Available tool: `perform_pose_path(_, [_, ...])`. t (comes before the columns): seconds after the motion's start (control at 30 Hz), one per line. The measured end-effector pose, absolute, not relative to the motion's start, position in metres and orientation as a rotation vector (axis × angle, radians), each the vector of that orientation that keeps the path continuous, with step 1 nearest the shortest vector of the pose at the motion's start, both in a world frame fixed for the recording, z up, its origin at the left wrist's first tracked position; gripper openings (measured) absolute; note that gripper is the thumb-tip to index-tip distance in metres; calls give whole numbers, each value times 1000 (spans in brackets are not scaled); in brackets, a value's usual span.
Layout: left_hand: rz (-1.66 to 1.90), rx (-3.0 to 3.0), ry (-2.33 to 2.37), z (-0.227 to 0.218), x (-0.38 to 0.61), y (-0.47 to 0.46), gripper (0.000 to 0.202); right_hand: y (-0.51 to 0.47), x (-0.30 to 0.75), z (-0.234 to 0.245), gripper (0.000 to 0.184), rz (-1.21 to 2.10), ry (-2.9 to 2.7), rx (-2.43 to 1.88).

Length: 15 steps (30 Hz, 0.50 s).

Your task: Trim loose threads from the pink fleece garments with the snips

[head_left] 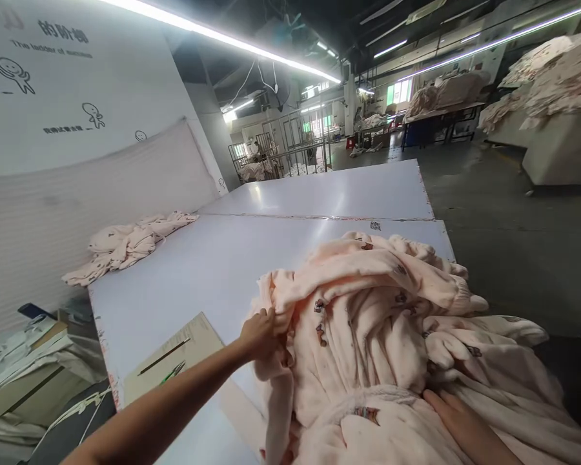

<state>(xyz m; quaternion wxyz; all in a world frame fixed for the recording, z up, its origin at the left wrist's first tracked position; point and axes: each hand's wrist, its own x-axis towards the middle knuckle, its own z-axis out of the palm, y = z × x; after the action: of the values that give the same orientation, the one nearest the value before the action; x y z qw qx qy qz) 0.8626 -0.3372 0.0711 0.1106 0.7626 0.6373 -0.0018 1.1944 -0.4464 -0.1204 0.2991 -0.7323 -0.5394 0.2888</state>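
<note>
A big heap of pale pink fleece garments [382, 323] with small printed figures lies on the near right of a white table [208, 271]. My left hand [261, 332] is closed on a fold at the heap's left edge. Low at the right, my right hand [452, 416] rests on the fleece; its fingers are mostly hidden in the fabric.
A smaller bundle of the same pink fleece [126, 245] lies at the table's far left. A cardboard sheet [174, 361] with a pencil and a green pen lies near the front left. Boxes and bags sit on the floor at left. Fabric piles and metal racks stand far back.
</note>
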Motion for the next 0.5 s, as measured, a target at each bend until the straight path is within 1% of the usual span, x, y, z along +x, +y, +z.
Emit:
perform_pose_path(0.03, [-18, 2222, 1911, 80, 860, -327, 37, -445, 1195, -120, 19, 796, -1460, -1971])
perform_pose_path(0.07, [-10, 2204, 1947, 93, 859, -312, 30, -445, 1195, -119, 20, 822, -1487, -1996])
perform_pose_path(0.2, [148, 2145, 2039, 156, 869, -249, 34, -450, 1191, -109, 21, 857, -1582, -2072])
perform_pose_path(0.27, [150, 2097, 1982, 165, 876, -245, 37, -451, 1191, -104, 20, 864, -1646, -2091])
perform_pose_path(0.3, [111, 2065, 1923, 161, 878, -255, 38, -451, 1193, -102, 20, 869, -1685, -2095])
perform_pose_path(0.37, [-37, 1973, 1761, 136, 878, -291, 40, -448, 1199, -100, 17, 871, -1767, -2083])
perform_pose_path(0.47, [-411, 1706, 1467, 77, 865, -364, 36, -444, 1210, -96, 14, 817, -1820, -2021])
perform_pose_path(0.5, [-519, 1600, 1388, 58, 859, -387, 38, -445, 1214, -93, 15, 767, -1800, -1999])
